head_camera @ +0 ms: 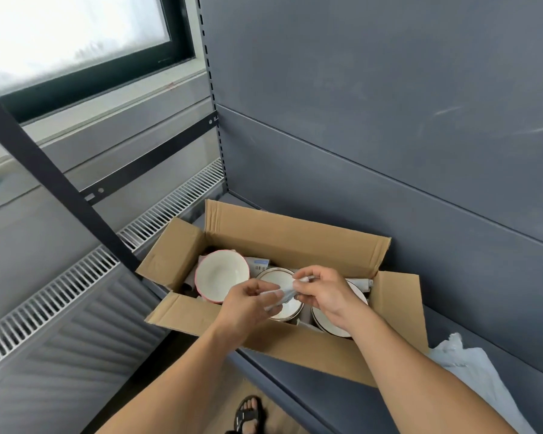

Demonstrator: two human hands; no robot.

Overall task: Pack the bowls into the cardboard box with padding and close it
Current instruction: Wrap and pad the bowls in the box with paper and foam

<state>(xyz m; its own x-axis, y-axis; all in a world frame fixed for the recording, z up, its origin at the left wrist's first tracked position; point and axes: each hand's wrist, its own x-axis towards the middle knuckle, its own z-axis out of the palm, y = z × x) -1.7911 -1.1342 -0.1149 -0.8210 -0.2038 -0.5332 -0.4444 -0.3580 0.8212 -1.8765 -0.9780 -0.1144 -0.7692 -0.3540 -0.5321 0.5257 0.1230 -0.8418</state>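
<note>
Hands first: the left hand (248, 303) and right hand (323, 294) meet above an open cardboard box (295, 242), each pinching an end of 1 crumpled white padding sheet (284, 291) between thumb and curled fingers, so the sheet is stretched between them. Directly beneath it, inside the box, sits a white dark-rimmed bowl (275, 277), partly covered by the sheet and the left hand. To its left, a larger pink-rimmed bowl (221, 274) lies tilted, its white inside facing up. To the right, a 3rd bowl (323, 324), also dark-rimmed, shows only in part under the right wrist. More white paper is tucked around the bowls, including a roll (362, 283) at the right end of the box and a piece bearing a blue label (259, 263) behind the middle bowl. All 4 flaps of the box stand open. The box rests on a dark grey metal shelf (373, 402) with a panelled back. A white plastic bag (470, 368) lies on the shelf near the box's right end. Left of the shelving, a radiator grille (76, 277) runs below a window (76, 26). A sandalled foot (250, 413) shows at the bottom edge.
</note>
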